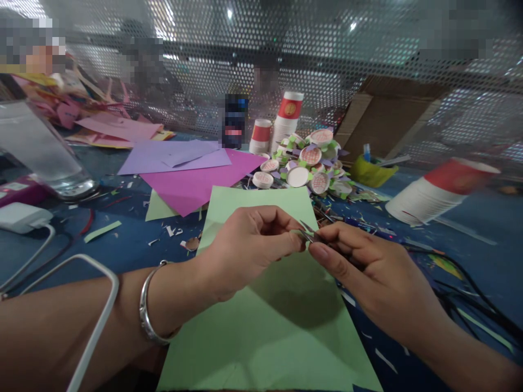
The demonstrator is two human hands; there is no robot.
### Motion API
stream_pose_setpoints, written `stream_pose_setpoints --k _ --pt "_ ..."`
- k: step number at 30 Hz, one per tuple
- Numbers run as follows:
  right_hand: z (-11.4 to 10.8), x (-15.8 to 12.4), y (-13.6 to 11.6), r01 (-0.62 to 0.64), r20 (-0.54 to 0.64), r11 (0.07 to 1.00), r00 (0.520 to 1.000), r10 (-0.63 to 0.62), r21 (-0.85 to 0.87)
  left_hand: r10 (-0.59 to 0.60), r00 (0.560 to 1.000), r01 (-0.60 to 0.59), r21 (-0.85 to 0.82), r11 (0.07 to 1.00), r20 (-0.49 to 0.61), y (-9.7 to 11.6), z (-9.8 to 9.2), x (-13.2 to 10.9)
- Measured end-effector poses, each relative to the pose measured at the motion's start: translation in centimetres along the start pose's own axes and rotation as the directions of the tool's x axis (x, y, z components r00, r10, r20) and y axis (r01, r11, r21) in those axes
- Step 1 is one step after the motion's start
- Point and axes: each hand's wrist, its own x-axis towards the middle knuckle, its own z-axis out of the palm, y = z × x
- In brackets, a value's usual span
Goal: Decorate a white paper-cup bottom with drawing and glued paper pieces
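Note:
My right hand (363, 272) is closed around small scissors (309, 235); two pointed metal blades stick out to the left, slightly apart, and the handles are hidden in the fingers. Fingers and thumb of my left hand (253, 245) are pinched together right at the blade tips. Whatever they pinch is too small and covered to make out. Both hands are held above a large light green paper sheet (261, 337), and their shadow falls on it. The left wrist wears a silver bangle (145, 310).
Behind the sheet are purple paper (171, 158), magenta paper (192, 185) and a pile of small paper discs (297, 176). Stacked paper cups (437, 190) lean at right, near a yellow-green holder (373, 170) and black cables (474, 294). A glass of water (53, 152) and white cable (108, 294) are left.

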Motion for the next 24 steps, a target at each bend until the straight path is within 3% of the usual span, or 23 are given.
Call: stream_pose_setpoints --k 21,24 --pt "-0.23 -0.18 -0.82 0.040 0.014 0.999 0.999 -0.039 -0.031 -0.060 0.998 0.060 0.000 0.998 -0.003 0.32 0.14 -0.07" --pt "-0.23 -0.20 -0.58 -0.002 -0.048 1.000 0.999 0.003 0.012 -0.079 0.997 0.079 -0.014 0.997 0.000 0.43 0.14 -0.10"
